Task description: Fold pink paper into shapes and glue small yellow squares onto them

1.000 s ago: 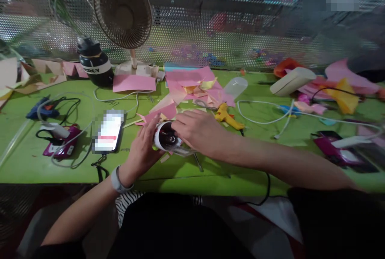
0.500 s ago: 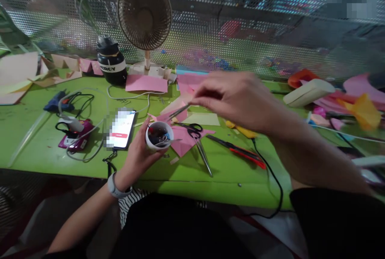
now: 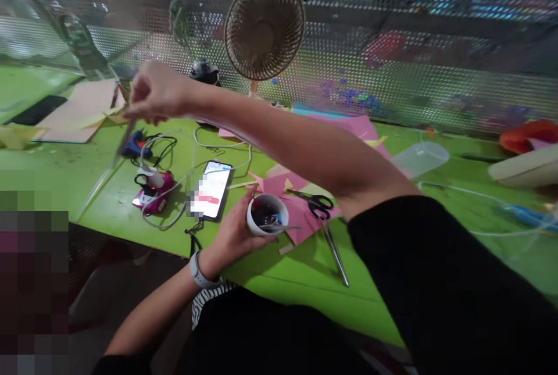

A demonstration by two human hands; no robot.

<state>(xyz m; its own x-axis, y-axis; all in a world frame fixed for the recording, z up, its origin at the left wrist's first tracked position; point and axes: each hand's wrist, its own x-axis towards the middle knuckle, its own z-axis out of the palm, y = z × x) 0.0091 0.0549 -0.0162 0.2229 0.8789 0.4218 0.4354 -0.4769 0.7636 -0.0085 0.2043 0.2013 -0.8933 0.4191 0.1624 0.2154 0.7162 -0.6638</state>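
My left hand (image 3: 235,227) is wrapped round a white cup (image 3: 260,231), tilted so its mouth shows. Small dark, red and blue items lie inside, too small to name, and a thin pale piece sticks out over the rim. Stretched across to the far left, my right hand (image 3: 154,93) pinches a thin greyish tool (image 3: 126,138) pointing down; motion blurs it, so its kind is unclear. Under it lie a blue glue gun (image 3: 136,145) and a long clear stick (image 3: 96,190). Black-handled scissors (image 3: 320,206) rest on pink paper (image 3: 299,227) to the cup's right.
A lit phone (image 3: 213,189) lies left of the cup, near a purple power socket (image 3: 163,189) with tangled white and black cables. A fan (image 3: 264,29) and a dark bottle (image 3: 204,71) stand at the back, before perforated metal mesh. Card sheets (image 3: 82,107) lie far left.
My right hand has swung from above the cup's right side to the far left, carrying the thin tool. My left hand keeps the cup. The view has turned left.
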